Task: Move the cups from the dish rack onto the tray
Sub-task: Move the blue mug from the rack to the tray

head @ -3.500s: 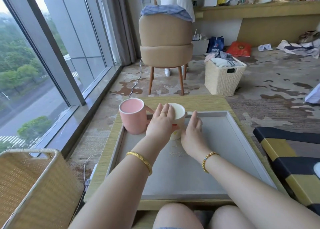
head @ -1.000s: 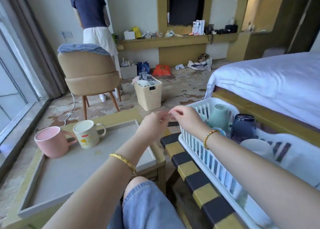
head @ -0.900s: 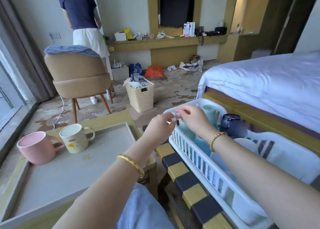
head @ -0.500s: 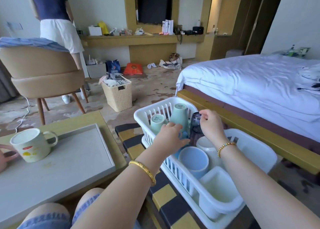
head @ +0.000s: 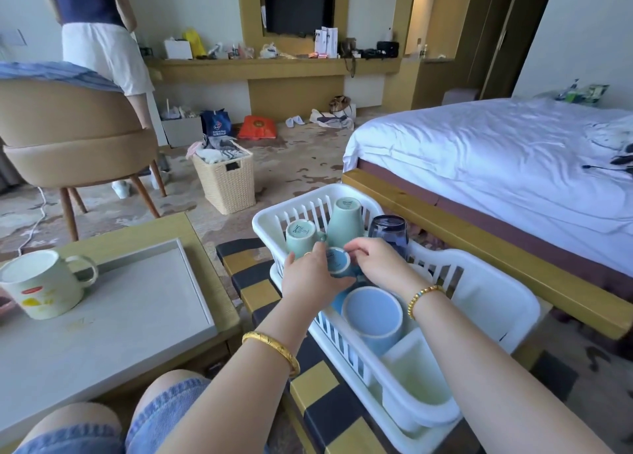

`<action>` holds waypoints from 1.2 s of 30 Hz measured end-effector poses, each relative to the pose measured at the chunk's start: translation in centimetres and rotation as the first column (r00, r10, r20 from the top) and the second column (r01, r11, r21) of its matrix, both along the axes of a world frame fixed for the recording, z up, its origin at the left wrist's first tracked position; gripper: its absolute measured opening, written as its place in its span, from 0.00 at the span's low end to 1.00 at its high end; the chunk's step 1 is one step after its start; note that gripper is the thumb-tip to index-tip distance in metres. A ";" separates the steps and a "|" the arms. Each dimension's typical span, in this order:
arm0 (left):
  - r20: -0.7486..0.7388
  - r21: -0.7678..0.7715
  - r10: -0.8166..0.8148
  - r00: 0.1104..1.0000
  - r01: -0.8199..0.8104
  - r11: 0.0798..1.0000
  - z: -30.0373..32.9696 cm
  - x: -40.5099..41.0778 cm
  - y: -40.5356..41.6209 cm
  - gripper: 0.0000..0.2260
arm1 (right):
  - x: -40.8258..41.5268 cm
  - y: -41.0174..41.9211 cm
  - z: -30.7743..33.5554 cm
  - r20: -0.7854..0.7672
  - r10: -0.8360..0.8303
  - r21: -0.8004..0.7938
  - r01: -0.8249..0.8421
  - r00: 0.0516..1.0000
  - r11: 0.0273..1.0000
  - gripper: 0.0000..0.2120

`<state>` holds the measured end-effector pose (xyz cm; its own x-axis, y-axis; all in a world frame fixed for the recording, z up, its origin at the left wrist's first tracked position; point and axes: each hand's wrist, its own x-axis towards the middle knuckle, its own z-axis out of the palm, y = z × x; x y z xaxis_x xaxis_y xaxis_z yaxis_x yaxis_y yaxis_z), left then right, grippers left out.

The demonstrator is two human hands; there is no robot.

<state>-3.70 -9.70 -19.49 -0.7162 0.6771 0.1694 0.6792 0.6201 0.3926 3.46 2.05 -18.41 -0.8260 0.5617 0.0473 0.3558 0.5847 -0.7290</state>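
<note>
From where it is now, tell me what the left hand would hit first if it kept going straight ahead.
Probably the short green cup, upside down just beyond the left hand, which already holds the small blue cup. Depth is unclear.

A white plastic dish rack with slotted sides (head: 472, 282) sits on a black and yellow checked bench. At its far end a short pale green cup (head: 300, 236) and a taller pale green cup (head: 346, 221) stand upside down, side by side. Next to them is a dark blue see-through glass cup (head: 388, 231), also upside down. A small blue cup (head: 337, 261) is tipped on its side, bottom up, between two hands. Near it a big light blue cup (head: 373, 313) has its open mouth facing up. The flat grey tray with a white rim (head: 195, 282) lies on the wooden table to the left. A cream mug with a handle and fruit pictures (head: 41, 284) stands upright on it.
</note>
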 end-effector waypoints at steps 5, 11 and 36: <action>0.079 0.086 0.018 0.997 -0.025 0.996 0.4 0.3 -0.2 0.26 | -0.1 0.3 -0.5 -0.060 -0.042 -0.036 0.040 0.997 0.999 0.16; 0.367 0.402 -0.044 0.929 -0.116 0.908 1.3 0.2 -1.0 0.28 | 0.1 0.7 -0.9 -0.207 -0.127 -0.066 0.116 0.970 0.991 0.17; 0.405 0.716 -0.278 0.871 -0.113 0.689 9.1 -8.6 -16.4 0.13 | -9.4 -10.3 5.7 -0.266 0.147 -0.001 -0.152 0.953 0.988 0.09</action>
